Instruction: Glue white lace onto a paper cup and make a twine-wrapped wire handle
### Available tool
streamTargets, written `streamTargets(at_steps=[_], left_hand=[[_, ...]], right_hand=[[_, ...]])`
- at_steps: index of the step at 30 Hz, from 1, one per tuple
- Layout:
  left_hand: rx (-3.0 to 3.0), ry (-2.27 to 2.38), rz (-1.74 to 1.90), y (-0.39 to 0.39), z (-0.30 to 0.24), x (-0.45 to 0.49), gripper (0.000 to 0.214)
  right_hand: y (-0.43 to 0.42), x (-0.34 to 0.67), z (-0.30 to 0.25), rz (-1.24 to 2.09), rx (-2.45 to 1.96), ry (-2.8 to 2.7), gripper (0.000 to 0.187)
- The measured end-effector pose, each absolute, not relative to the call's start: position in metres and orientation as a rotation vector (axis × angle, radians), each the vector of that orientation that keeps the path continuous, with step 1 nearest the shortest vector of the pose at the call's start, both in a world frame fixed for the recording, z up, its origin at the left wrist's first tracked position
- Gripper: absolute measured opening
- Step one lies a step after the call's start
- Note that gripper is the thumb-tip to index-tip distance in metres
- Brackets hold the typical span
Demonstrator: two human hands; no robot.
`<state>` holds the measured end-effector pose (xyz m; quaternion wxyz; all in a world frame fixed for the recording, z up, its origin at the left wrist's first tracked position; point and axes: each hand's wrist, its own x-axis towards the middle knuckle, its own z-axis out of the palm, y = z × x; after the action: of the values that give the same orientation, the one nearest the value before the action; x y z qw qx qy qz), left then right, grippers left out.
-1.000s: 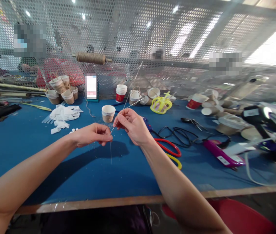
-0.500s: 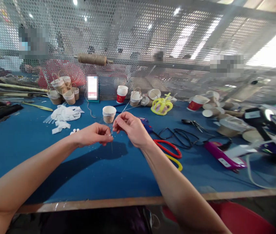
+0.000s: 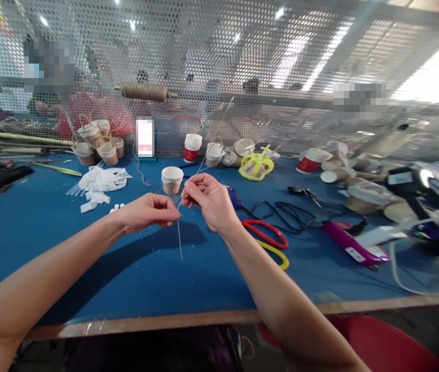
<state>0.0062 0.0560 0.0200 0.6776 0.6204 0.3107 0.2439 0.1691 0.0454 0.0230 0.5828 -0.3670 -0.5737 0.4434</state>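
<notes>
Blue tabletop (image 3: 204, 287) | thin strand (image 3: 179, 240) | pinched in both hands (image 3: 150, 212) (image 3: 212, 201) | end below

Clock centred on pale strand (image 3: 181, 242): thin, twisted at top, fibre too fine to tell. Tabletop (image 3: 145, 289): smooth, matt blue; wood-like edge strip (image 3: 173, 318) at 6. At 12, small cup (image 3: 172, 182): rough brown wrap, white papery rim; beyond, perforated metal panel (image 3: 204, 62). At 11, coarse twine spool (image 3: 144, 92). At 10, crumpled thin white gloves (image 3: 103, 180). At 3, glossy purple case (image 3: 341, 242).
</notes>
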Motion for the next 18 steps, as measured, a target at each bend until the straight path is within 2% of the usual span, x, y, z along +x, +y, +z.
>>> streamTargets(at_steps=[5,18], left_hand=[[1.623,0.785,0.581,0.0521,0.0282,0.0067,0.020],[1.609,0.755,0.496,0.0543,0.0220,0.0069,0.020]], right_hand=[[0.0451,0.1704,0.0237,1.014,-0.862,-1.376,0.022],[0.0492,0.1755,0.0258,1.056,-0.848,-1.194,0.023]])
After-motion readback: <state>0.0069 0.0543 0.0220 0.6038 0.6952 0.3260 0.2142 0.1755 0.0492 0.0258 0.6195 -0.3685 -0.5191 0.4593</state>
